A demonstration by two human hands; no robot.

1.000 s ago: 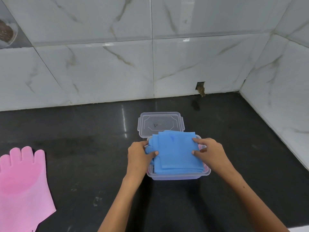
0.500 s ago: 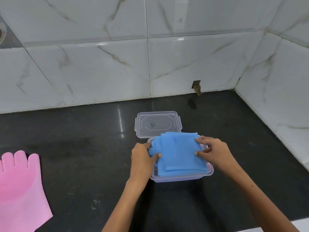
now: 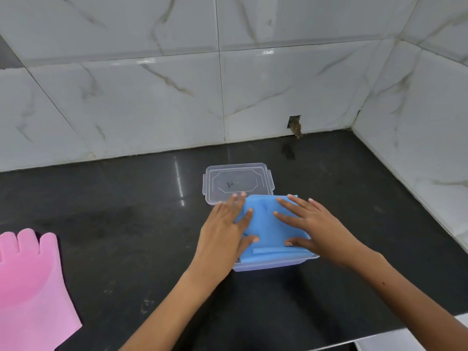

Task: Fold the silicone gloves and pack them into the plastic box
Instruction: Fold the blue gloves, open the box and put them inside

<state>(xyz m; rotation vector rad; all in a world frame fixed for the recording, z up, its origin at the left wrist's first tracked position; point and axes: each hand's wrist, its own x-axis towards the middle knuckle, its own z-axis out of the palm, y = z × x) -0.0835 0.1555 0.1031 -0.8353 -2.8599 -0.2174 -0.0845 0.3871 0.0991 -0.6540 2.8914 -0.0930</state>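
Folded blue glove (image 3: 268,229) sits atop the box (image 3: 276,265), not yet fully seated. Left hand (image 3: 225,231) and right hand (image 3: 314,226) lie flat on it, fingers straight, pressing, gripping nothing. Lid (image 3: 238,182) lies just behind the box. Pink glove (image 3: 33,282) unfolded, well apart at counter (image 3: 114,224) left. Advice: press evenly, tuck edges inside the rim, leave room for the pink one.

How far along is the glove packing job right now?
Done: the blue glove is folded and sits in the plastic box. In hand: the left hand and right hand press it flat. Left: the pink glove lies unfolded on the counter, and the lid is off.
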